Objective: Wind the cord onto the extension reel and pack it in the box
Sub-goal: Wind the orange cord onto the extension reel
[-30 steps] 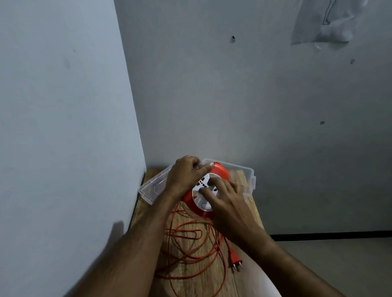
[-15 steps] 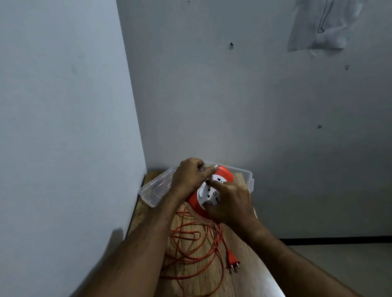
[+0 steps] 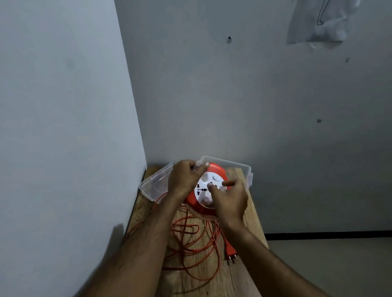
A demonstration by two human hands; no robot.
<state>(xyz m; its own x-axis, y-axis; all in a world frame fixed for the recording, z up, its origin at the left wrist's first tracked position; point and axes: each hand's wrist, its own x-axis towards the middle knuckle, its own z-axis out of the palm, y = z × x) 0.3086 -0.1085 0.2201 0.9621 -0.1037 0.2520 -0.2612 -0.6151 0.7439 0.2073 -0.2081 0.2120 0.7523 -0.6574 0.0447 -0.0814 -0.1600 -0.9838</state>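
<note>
Cord (image 3: 192,248) lies in loose orange loops on the wooden bench (image 3: 243,281), its plug (image 3: 231,254) at the right edge of the heap, so most of the winding looks undone. Beyond it the reel (image 3: 213,189) is held tilted just in front of the clear box (image 3: 243,170). The left hand (image 3: 185,178) curls round the reel's upper rim, fingers clamped on it; the right hand (image 3: 228,198) has its fingers bent, fingertips on the white socket face. To wind well, I would steady the rim, turn the face evenly, and let loops feed in without snagging or dragging the plug off the bench.
</note>
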